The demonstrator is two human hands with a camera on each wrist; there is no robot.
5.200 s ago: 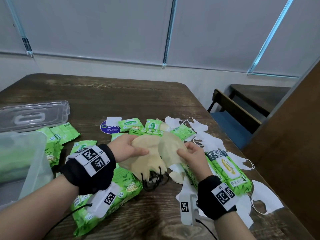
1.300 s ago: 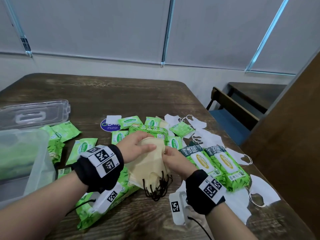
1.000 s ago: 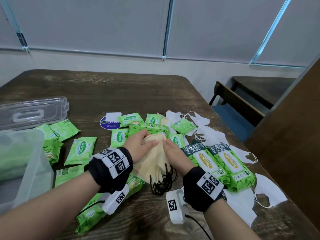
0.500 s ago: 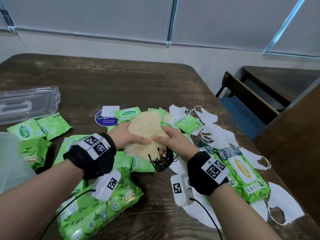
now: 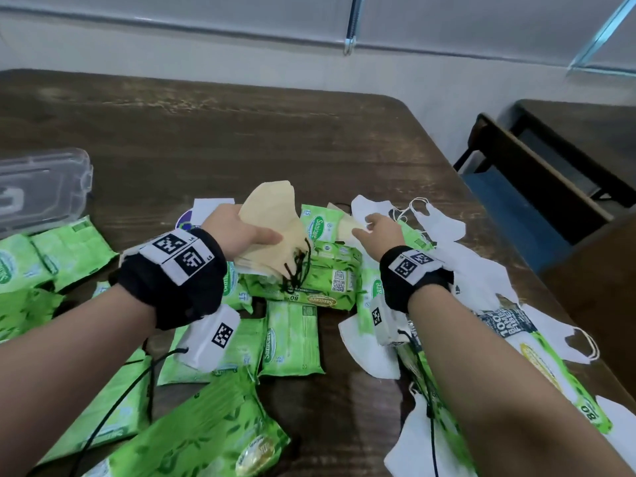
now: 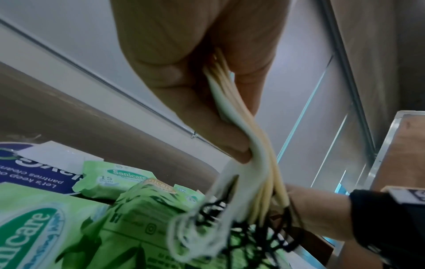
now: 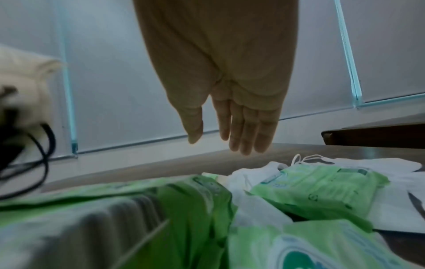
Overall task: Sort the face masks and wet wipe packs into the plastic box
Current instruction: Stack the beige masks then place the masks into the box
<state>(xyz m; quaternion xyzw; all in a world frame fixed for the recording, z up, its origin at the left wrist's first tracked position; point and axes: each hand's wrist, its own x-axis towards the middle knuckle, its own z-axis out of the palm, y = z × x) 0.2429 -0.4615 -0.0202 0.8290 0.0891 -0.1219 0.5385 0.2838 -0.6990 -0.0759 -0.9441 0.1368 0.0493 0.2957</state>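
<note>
left hand (image 5: 237,232) has a whole stack of beige face masks (image 5: 270,228) clamped between thumb and fingers, held up off the table (image 5: 241,139), black ear loops dangling from the lower edge right over a big green wet wipe pack (image 5: 309,284). in the left wrist view you can see the layers squeezed flat in the grip.

right hand (image 5: 380,228) is holding nothing, fingers straight and relaxed, hovering just above another beige mask (image 5: 344,225) and a small wipe pack (image 5: 318,225). white masks (image 5: 437,222) are scattered just past and to the right of it.

more green packs lie under both wrists. the clear lid (image 5: 41,191) sits well off to the left of the left hand. can't see the plastic box itself.
</note>
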